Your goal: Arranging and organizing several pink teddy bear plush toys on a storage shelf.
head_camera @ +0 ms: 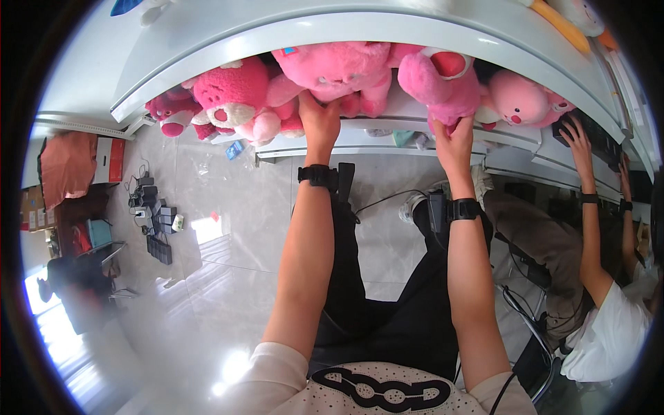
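Both my arms reach up to a white shelf full of pink plush toys. My left hand (319,122) is at the lower edge of a large pink plush toy (337,72), its fingertips hidden behind or under the toy. My right hand (455,142) pinches the lower end of a bright pink plush toy (441,85) with a red patch. Left of my left hand sits a pink plush bear (233,93) with a white muzzle. A light pink plush toy (519,98) with a red nose lies to the right.
A curved white shelf edge (332,26) runs above the toys, and a lower shelf edge (384,151) below. At the right, a co-worker (602,332) reaches to a black box (596,142) on the shelf. Black power adapters (158,220) lie on the floor at the left.
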`<state>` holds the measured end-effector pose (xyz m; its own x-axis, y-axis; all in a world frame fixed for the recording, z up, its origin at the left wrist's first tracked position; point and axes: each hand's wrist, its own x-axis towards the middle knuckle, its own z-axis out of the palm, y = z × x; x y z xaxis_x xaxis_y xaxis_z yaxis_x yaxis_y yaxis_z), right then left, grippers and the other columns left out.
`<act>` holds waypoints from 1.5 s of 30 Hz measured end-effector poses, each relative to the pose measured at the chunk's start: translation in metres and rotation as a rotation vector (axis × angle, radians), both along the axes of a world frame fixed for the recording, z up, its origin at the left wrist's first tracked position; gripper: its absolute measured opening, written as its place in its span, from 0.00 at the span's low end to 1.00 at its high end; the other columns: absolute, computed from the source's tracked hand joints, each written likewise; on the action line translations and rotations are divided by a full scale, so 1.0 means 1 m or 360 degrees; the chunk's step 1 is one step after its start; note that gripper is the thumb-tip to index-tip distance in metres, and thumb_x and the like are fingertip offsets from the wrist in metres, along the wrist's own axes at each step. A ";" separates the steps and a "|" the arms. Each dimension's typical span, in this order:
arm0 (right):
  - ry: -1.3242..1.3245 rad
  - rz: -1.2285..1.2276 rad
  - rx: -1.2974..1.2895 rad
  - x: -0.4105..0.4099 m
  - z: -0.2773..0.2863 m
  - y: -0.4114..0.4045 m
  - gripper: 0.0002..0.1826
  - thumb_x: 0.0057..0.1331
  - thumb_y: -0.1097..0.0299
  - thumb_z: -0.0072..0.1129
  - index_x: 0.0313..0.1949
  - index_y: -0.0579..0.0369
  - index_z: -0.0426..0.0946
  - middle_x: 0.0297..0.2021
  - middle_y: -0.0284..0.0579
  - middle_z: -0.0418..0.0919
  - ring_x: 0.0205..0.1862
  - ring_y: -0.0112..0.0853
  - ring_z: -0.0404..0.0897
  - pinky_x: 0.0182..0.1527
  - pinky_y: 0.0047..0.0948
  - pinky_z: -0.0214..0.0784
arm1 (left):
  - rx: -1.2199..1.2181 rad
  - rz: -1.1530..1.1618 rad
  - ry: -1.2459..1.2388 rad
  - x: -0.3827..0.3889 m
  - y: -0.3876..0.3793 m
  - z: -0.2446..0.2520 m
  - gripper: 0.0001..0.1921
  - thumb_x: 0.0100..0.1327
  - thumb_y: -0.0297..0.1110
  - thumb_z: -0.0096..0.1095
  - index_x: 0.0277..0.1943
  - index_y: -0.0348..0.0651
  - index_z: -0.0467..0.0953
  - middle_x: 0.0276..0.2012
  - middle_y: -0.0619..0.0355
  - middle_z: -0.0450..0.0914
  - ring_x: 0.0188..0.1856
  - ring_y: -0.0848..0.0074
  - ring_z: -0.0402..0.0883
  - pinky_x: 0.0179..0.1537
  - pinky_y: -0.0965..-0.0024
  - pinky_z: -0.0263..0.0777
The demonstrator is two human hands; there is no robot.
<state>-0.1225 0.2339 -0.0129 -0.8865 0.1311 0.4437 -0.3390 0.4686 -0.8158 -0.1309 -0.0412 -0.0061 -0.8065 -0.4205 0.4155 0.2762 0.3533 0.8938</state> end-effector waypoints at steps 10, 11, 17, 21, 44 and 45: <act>-0.0216 0.0056 -0.0058 0.004 -0.005 0.001 0.32 0.67 0.65 0.74 0.65 0.64 0.69 0.57 0.62 0.78 0.57 0.54 0.81 0.59 0.44 0.73 | -0.0086 -0.0089 -0.0015 -0.012 -0.014 -0.010 0.23 0.68 0.25 0.70 0.62 0.30 0.72 0.53 0.46 0.84 0.53 0.63 0.83 0.56 0.63 0.76; -0.0203 0.0070 -0.0068 0.004 -0.005 0.002 0.33 0.66 0.65 0.76 0.65 0.64 0.69 0.57 0.61 0.78 0.57 0.54 0.81 0.60 0.45 0.73 | -0.0010 -0.0109 -0.0057 -0.012 -0.012 -0.007 0.24 0.69 0.25 0.67 0.65 0.31 0.69 0.53 0.45 0.84 0.53 0.61 0.84 0.58 0.62 0.76; -0.0021 -0.0039 0.0131 0.004 0.001 -0.004 0.38 0.62 0.62 0.79 0.65 0.63 0.68 0.58 0.62 0.76 0.60 0.55 0.78 0.63 0.51 0.69 | 0.0143 -0.0074 -0.0099 -0.007 -0.004 0.000 0.29 0.67 0.29 0.73 0.66 0.29 0.67 0.56 0.43 0.82 0.56 0.61 0.83 0.60 0.61 0.75; -0.0031 -0.0036 0.0148 0.004 0.003 -0.006 0.38 0.61 0.61 0.79 0.64 0.63 0.68 0.59 0.62 0.75 0.61 0.56 0.76 0.64 0.51 0.68 | 0.0164 -0.0118 0.0084 -0.010 -0.006 -0.002 0.33 0.63 0.28 0.79 0.67 0.29 0.67 0.59 0.47 0.80 0.58 0.67 0.82 0.61 0.63 0.76; -0.0011 -0.0080 0.0027 -0.001 0.017 -0.018 0.49 0.61 0.61 0.80 0.74 0.65 0.58 0.67 0.68 0.72 0.67 0.57 0.75 0.69 0.48 0.67 | 0.0073 -0.0055 0.0118 -0.019 0.006 0.002 0.23 0.74 0.24 0.58 0.67 0.30 0.62 0.45 0.42 0.84 0.43 0.60 0.85 0.48 0.64 0.78; -0.0010 -0.0076 0.0028 -0.001 0.016 -0.019 0.49 0.61 0.61 0.80 0.74 0.65 0.58 0.67 0.68 0.72 0.67 0.57 0.75 0.69 0.48 0.67 | 0.0014 -0.0055 0.0171 -0.022 0.005 0.001 0.22 0.75 0.24 0.57 0.68 0.30 0.62 0.46 0.43 0.84 0.43 0.61 0.85 0.48 0.65 0.78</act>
<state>-0.1240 0.2146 0.0030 -0.8823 0.1656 0.4405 -0.3107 0.4982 -0.8095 -0.1527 -0.0367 -0.0053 -0.7715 -0.3972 0.4970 0.3827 0.3343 0.8613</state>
